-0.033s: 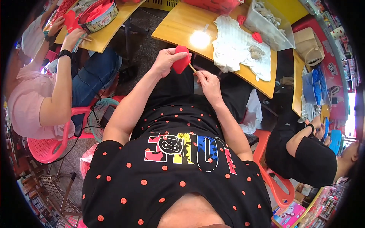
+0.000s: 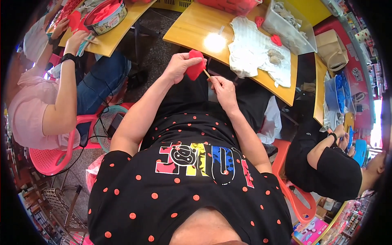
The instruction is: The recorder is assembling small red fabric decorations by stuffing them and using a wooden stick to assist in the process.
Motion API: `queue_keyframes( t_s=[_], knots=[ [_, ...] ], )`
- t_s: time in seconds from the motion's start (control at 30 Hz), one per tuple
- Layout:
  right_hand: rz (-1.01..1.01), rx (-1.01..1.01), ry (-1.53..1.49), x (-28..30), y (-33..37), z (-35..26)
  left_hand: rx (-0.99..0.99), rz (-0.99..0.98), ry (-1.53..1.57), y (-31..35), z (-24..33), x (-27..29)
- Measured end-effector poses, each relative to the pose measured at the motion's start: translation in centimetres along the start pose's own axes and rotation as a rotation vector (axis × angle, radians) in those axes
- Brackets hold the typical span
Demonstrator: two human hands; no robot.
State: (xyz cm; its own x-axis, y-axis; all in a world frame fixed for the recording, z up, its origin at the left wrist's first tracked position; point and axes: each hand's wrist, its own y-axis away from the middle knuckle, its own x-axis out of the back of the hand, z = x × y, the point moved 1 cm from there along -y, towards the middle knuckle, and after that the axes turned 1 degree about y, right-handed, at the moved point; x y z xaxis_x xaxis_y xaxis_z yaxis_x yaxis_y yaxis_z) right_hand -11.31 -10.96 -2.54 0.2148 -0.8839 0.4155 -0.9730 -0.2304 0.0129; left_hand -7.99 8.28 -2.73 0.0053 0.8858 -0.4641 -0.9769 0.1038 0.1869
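Above my lap, my left hand pinches a small red fabric piece between thumb and fingers. A thin wooden stick runs from the red piece to my right hand, whose fingertips are closed on its lower end. Whether the stick's far tip goes inside the fabric is hidden. Just beyond my hands is the wooden table. On it lies a white cloth with a small red piece and a beige wad on top.
A clear plastic bin stands at the table's back right, near a red-filled container. To the left, a person in pink works beside a round tin. At the right sits a person in black near a blue-filled tub.
My hands stay nearly in place, with the red fabric piece shifted very slightly. At the left, the other person's hand has moved a little with the thin tool it holds.
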Motion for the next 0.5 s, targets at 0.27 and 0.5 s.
queue_keyframes(
  t_s=[0.27,0.5],
  knots=[
    [-0.362,-0.566,-0.912,-1.2,-0.6,1.1,0.043,-0.025,0.025,0.2,0.1,-0.1],
    [-0.088,-0.159,-0.434,-1.2,-1.3,2.2,0.005,-0.034,0.273,-0.4,0.3,0.2]
  ],
)
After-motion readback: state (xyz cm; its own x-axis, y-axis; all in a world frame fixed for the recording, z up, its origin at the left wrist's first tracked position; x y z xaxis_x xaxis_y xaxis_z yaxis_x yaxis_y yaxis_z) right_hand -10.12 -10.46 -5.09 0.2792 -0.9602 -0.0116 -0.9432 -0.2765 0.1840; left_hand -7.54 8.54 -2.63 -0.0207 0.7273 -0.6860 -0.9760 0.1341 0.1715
